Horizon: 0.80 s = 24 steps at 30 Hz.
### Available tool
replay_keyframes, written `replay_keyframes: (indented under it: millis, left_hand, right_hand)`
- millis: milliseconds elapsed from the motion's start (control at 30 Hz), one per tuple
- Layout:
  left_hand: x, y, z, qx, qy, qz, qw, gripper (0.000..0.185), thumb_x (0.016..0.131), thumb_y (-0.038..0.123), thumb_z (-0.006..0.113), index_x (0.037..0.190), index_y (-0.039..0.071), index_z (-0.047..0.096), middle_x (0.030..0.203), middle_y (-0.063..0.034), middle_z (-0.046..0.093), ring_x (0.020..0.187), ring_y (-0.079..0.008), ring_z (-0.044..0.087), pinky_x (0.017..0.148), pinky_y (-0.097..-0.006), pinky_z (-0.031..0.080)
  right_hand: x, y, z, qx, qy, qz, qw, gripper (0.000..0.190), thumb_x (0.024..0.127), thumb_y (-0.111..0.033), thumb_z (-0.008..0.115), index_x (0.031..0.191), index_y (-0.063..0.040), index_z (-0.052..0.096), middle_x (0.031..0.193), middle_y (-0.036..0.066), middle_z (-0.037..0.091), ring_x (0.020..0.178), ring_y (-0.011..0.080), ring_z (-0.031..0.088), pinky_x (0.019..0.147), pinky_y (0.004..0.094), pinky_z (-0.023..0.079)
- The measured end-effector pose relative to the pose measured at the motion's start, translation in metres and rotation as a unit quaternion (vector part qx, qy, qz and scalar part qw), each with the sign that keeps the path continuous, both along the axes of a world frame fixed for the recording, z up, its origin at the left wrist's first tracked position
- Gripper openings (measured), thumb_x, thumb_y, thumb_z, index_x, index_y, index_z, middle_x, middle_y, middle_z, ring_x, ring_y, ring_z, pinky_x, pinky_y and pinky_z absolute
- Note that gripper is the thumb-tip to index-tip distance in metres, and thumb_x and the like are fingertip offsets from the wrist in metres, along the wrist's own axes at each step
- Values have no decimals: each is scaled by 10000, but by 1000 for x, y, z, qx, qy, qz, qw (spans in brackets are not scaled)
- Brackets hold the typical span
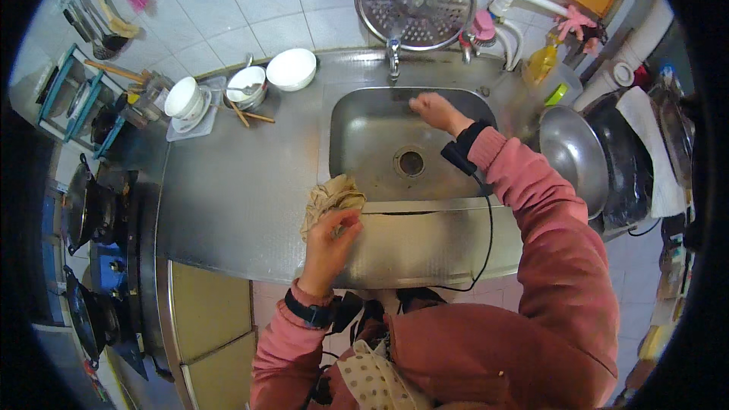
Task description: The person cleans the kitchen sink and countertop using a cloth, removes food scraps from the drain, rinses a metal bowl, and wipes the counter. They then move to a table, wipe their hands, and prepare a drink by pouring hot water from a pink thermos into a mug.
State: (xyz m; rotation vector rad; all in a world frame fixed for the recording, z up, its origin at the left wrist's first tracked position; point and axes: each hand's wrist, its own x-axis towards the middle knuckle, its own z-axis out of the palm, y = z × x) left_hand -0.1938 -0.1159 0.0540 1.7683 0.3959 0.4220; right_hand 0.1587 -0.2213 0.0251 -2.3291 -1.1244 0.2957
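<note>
My left hand (330, 247) is raised just in front of a crumpled tan cloth (333, 196), fingers curled and a gap visible between thumb and fingers; whether it touches the cloth I cannot tell. The cloth lies on the steel counter at the sink's near left corner. Over the back right part of the stainless sink (370, 148) is my right hand (435, 111), its fingers curled in, with nothing visible in it. The drain (410, 163) shows in the sink floor. A chrome faucet (393, 60) stands behind the sink.
White bowls (291, 70) and wooden chopsticks (253, 115) stand at the back left of the counter. A large steel basin (572, 154) leans right of the sink. A round perforated steel tray (416, 0) rests against the tiles. Black woks (85, 205) sit far left. A cable hangs from my right wrist.
</note>
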Motion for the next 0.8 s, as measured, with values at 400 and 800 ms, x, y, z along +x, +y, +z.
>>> replay_keyframes:
  millis: [400,800]
  left_hand:
    - [-26,3,19,8,-24,-8,1000,212,760,26,645,972,12,635,852,-67,632,805,-148,573,759,-266,449]
    - [-43,30,-8,-24,19,30,999,197,781,84,646,967,19,647,904,-46,648,847,-123,555,778,-267,439]
  right_hand:
    - [-39,68,102,-59,-213,-92,971,312,865,-288,450,890,-50,651,926,174,643,875,369,615,751,472,473]
    - [9,62,96,-174,-276,-82,942,235,802,-165,492,935,-51,647,980,187,634,917,367,615,763,444,497]
